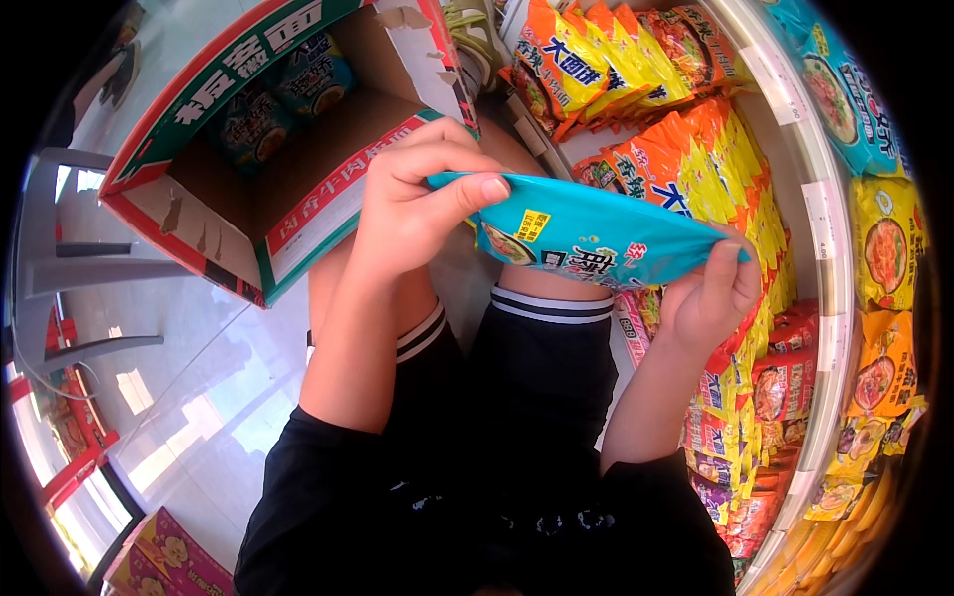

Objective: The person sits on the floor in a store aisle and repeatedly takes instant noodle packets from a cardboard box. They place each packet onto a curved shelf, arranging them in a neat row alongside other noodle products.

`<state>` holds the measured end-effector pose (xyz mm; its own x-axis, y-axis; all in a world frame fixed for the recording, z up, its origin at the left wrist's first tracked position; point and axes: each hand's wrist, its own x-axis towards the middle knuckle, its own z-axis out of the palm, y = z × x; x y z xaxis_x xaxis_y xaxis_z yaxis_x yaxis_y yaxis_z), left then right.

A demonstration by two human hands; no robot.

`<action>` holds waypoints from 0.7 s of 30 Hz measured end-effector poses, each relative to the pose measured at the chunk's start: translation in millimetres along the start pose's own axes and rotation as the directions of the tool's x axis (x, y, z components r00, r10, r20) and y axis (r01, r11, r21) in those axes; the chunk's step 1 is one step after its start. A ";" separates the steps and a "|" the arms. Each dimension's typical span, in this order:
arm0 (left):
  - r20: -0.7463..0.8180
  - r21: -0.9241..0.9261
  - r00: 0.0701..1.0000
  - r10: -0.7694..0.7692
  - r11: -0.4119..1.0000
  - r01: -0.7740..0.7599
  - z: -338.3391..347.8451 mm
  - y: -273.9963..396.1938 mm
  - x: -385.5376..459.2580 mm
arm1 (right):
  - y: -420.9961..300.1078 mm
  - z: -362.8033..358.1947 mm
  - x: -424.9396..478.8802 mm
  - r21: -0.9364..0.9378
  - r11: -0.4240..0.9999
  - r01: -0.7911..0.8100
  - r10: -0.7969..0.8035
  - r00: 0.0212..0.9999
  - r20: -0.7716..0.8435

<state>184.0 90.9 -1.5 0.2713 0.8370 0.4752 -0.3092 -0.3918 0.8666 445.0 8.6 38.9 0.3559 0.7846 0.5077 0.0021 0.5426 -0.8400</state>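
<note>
A teal packet of instant noodles [589, 231] is stretched between both hands above the person's knees. My left hand [425, 194] pinches its left top corner between thumb and fingers. The right top corner is gripped by my right hand [712, 294]. To the left, an open cardboard carton [335, 186] with green and red print lies tilted beside the legs, and dark teal noodle packets [313, 82] sit inside it. Close behind the held packet, rows of orange and yellow noodle packets [641, 167] fill a low shelf.
A shelf edge with price tags [823, 223] curves down the right side, with more noodle packets [887, 246] beyond it. A grey plastic chair [82, 216] stands at the left on the shiny tiled floor [201, 395]. A purple carton [164, 559] is at the lower left. A shoe [473, 33] shows at the top.
</note>
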 end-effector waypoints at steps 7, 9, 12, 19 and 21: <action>-0.042 -0.284 0.999 -0.018 0.959 0.005 -5.6 -9.0 0.3 | 3.5 6.4 -3.9 0.012 0.999 0.031 -0.031 0.998 -0.052; -0.025 -0.265 1.000 -0.013 0.964 0.006 -9.6 -8.0 0.4 | 3.6 6.9 -3.7 -0.025 0.999 0.039 -0.040 0.998 -0.042; -0.009 -0.302 1.000 -0.012 0.953 0.009 -10.5 -9.2 0.3 | 1.6 10.7 -1.6 -0.090 0.995 0.047 -0.050 0.998 -0.027; -0.233 -0.430 0.966 -0.112 0.903 0.001 23.6 -13.1 0.3 | -5.5 1.1 7.6 -0.012 1.000 -0.020 0.018 0.983 -0.183; -0.242 -0.416 0.966 -0.088 0.909 -0.022 32.5 -19.0 -0.5 | -11.9 -1.1 12.8 0.055 0.998 -0.038 0.051 0.968 -0.247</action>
<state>219.3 85.5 -13.2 0.0685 0.9357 0.3460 -0.6661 -0.2153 0.7141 450.6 11.9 55.2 0.5751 0.7128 0.4014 -0.0634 0.5280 -0.8469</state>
